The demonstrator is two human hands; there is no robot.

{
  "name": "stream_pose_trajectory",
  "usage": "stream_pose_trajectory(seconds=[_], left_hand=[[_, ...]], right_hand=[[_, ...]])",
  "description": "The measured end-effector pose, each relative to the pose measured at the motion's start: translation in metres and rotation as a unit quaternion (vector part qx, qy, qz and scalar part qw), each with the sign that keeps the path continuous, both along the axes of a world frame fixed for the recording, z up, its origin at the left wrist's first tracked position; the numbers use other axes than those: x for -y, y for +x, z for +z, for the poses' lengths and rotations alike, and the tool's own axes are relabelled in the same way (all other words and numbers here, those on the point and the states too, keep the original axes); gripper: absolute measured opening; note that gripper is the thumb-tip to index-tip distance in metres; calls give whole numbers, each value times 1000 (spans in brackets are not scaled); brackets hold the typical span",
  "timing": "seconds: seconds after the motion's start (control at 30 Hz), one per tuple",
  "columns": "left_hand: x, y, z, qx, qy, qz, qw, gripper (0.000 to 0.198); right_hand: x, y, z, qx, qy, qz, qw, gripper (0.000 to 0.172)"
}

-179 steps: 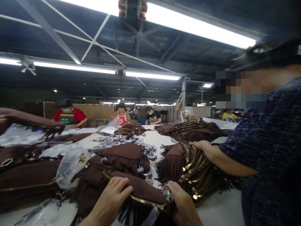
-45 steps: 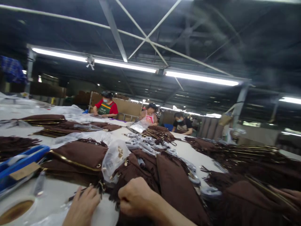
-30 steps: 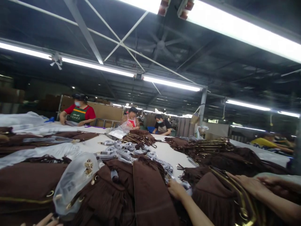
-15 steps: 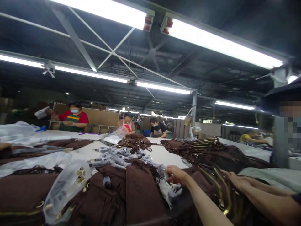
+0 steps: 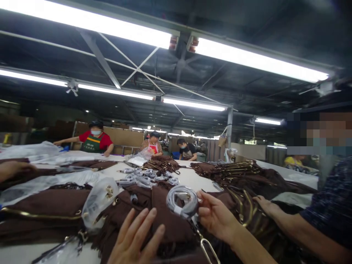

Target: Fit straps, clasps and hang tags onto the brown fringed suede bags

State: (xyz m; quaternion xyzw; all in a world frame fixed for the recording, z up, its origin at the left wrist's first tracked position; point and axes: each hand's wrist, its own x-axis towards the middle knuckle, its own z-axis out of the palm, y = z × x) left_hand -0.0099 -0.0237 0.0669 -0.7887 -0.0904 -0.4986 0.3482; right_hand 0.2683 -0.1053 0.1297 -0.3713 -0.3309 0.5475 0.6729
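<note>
A coiled grey strap [image 5: 182,201] in clear wrapping, with a white band round it and a gold metal clip [image 5: 209,250] hanging below, is pinched in my right hand [image 5: 217,218]. My left hand [image 5: 139,238] has its fingers spread over a brown fabric bag [image 5: 172,227] and holds nothing; whether it touches the fabric I cannot tell. Several more wrapped grey coils [image 5: 143,178] lie on the white table [image 5: 196,180] beyond the bags. Left of centre, a clear plastic bag [image 5: 97,201] holds small gold hardware.
At the right, a person's arm [image 5: 286,220] reaches onto brown bags with gold zips [image 5: 249,209]. Another person's hand [image 5: 16,170] is at the left edge. Three people stand across the table. Piles of brown bags [image 5: 236,170] lie at the back right.
My right hand has lifted a coiled strap up from the table. My left hand has come into view, fingers spread. The person at the right has moved further into view.
</note>
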Motion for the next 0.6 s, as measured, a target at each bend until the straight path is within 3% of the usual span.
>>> stream_pose_trajectory(seconds=[0.07,0.17,0.23,0.3,0.4,0.47,0.53,0.6], left_hand=[[21,29,4,59,10,-81,995,38],[35,52,-8,14,-7,-149,989,30],[38,57,-19,-15,-70,-206,976,25],[40,59,-27,-17,-191,-269,944,24],[48,66,-29,-22,-412,-326,851,23],[51,73,-25,7,-546,-334,768,19],[49,80,-20,80,-642,-327,689,17],[40,86,-17,159,-680,-310,645,16]], right_hand=[[17,-22,-17,-24,-16,44,999,22],[39,-45,-43,-23,-35,63,997,23],[49,-52,-55,-33,-50,64,996,24],[55,-54,-61,-71,-68,72,993,26],[55,-53,-67,-103,-95,79,987,30],[54,-47,-70,-33,-103,49,993,33],[56,-37,-71,77,-91,-39,992,38],[63,-24,-71,180,-44,-152,971,40]])
